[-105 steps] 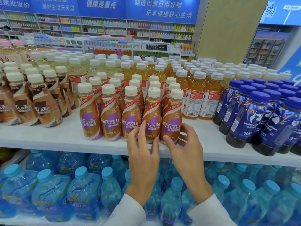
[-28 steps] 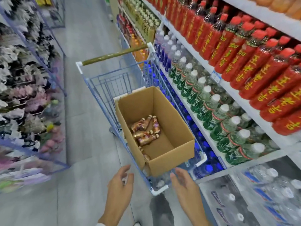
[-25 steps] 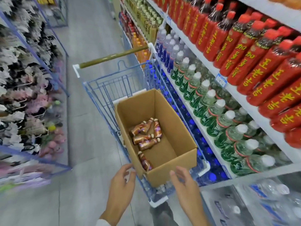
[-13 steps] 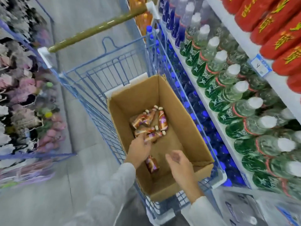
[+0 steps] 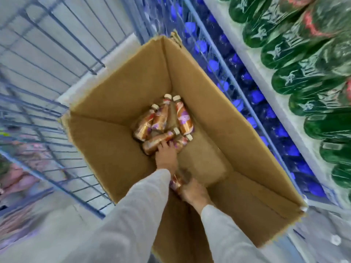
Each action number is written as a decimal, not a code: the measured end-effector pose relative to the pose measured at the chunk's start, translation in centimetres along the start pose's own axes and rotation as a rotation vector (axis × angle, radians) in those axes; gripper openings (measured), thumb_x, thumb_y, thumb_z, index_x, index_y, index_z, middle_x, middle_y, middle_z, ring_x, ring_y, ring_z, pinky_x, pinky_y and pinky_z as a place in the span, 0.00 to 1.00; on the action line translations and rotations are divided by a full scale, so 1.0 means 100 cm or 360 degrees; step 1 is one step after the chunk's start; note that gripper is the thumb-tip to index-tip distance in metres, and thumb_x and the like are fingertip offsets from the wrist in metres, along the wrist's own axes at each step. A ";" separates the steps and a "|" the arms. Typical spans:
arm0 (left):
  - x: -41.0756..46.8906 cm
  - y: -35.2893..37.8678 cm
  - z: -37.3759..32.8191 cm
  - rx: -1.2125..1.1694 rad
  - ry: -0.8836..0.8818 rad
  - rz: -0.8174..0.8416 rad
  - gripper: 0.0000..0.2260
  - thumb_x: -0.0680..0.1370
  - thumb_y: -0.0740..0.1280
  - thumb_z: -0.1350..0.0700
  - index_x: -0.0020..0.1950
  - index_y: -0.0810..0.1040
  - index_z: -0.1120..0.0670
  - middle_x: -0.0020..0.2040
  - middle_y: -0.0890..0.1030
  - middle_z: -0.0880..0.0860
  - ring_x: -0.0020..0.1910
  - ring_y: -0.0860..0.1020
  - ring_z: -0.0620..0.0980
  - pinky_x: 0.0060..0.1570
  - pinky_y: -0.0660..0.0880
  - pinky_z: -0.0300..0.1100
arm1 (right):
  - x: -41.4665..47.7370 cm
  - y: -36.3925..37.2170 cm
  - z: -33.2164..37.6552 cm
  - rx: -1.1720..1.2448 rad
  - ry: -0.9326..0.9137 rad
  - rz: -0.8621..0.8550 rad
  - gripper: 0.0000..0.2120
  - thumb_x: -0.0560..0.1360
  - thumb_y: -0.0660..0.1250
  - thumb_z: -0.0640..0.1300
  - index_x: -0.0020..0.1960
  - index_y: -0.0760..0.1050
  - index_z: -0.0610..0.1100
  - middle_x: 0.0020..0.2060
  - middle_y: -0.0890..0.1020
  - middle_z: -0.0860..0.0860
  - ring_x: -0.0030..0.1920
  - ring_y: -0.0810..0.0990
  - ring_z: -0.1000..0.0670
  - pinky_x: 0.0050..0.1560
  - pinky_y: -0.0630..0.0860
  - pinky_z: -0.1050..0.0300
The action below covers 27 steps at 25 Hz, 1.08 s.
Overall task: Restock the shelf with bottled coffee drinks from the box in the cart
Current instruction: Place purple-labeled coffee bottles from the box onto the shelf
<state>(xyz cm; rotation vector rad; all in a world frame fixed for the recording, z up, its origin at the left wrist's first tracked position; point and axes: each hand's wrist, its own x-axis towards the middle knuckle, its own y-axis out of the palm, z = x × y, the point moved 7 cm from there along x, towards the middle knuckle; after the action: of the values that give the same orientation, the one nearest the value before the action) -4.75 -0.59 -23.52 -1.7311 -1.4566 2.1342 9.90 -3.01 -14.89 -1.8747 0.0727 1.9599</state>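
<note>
Head view, straight down into the cardboard box [image 5: 218, 95] sitting in the blue wire cart [image 5: 57, 73]. Reaching deep with the left hand [image 5: 166, 151], fingertips down on the near edge of the heap of coffee bottles [image 5: 163, 120] at the far end of the box floor; impossible to tell whether closed round one or merely touching. Nearer, wrapping the right hand [image 5: 193, 192] round a lone bottle [image 5: 176, 182], blurred but apparently gripped. Nothing lifted clear of the box, so mid-pick, with roughly half a dozen left to carry to the shelf, judging by the heap. Tall cardboard walls on all sides: out only by lifting straight up, probably. Plenty of bare box floor around the wrists. Just beyond the cart's right side, blue-capped bottles [image 5: 237, 80] and green bottles [image 5: 303, 82] on shelving, close enough to clip on a wide swing
</note>
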 end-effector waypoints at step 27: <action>-0.286 -0.193 -0.029 -0.1720 0.0401 0.0310 0.25 0.69 0.77 0.49 0.64 0.74 0.47 0.53 0.84 0.49 0.53 0.83 0.50 0.62 0.76 0.55 | -0.253 -0.096 -0.054 0.1426 -0.0303 -0.0110 0.24 0.56 0.77 0.52 0.49 0.81 0.43 0.31 0.84 0.51 0.32 0.84 0.53 0.40 0.84 0.54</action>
<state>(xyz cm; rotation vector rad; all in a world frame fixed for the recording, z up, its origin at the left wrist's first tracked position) -1.25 -3.48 10.77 -2.3313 -2.6797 1.0631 18.19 -2.78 11.48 -1.0827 0.6905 1.6294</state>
